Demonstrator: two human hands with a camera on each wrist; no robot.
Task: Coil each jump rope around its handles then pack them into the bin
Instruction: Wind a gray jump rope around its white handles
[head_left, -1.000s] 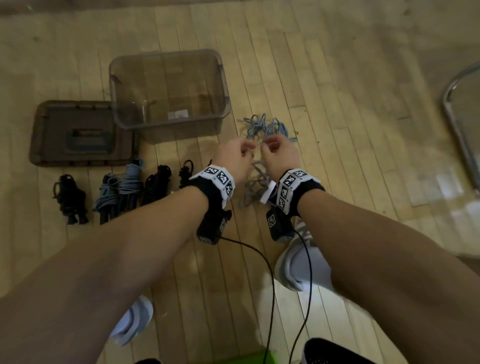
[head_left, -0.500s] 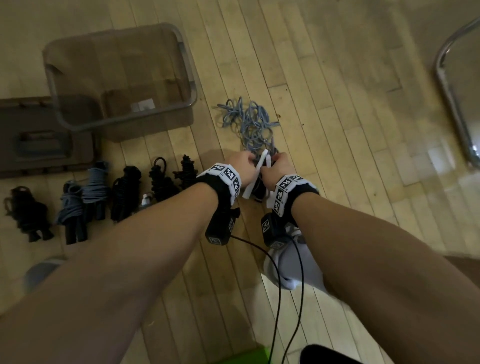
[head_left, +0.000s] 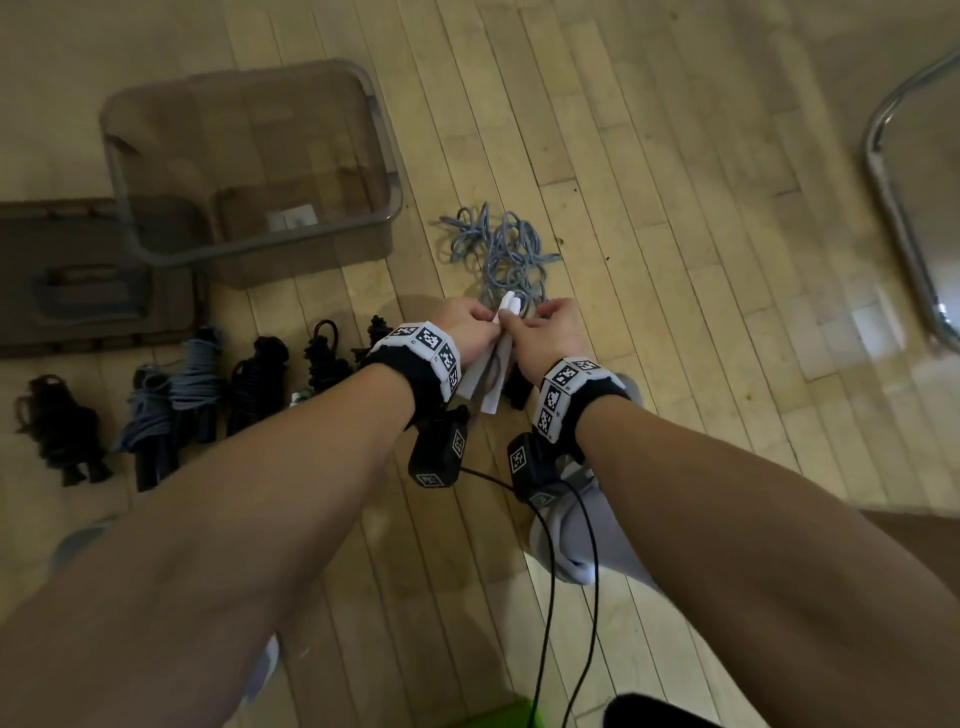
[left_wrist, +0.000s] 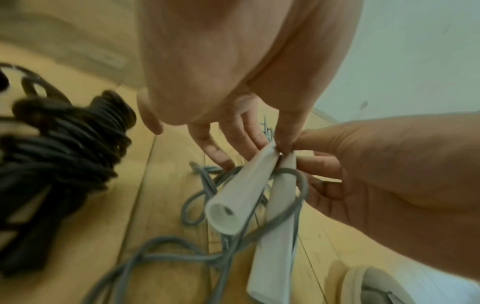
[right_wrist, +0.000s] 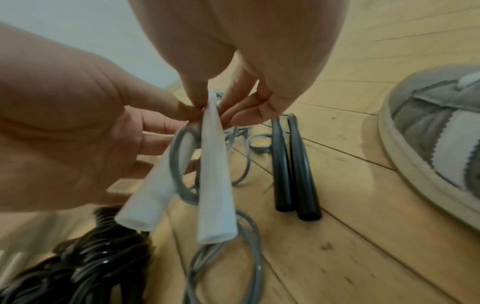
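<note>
Two white handles (head_left: 488, 374) of a grey jump rope hang side by side, narrow ends up. My left hand (head_left: 470, 325) and right hand (head_left: 540, 325) both pinch those narrow ends. In the left wrist view the left hand (left_wrist: 275, 142) pinches the handles (left_wrist: 233, 195) at their tips. In the right wrist view the right hand (right_wrist: 210, 102) does the same on the handles (right_wrist: 215, 185). The grey rope (head_left: 501, 254) lies in a loose tangle on the floor beyond my hands, one loop round a handle. The clear bin (head_left: 311, 260) stands empty at the far left.
The bin's lid (head_left: 78, 280) lies left of it. Several coiled ropes (head_left: 171, 395) sit in a row on the wooden floor at the left. Two black handles (right_wrist: 293, 168) lie beside my shoe (right_wrist: 441, 133). A metal chair frame (head_left: 898, 171) is at the right.
A second ago my hands were down at the grey tangle with no handles showing. They have since pulled back holding the two white handles together.
</note>
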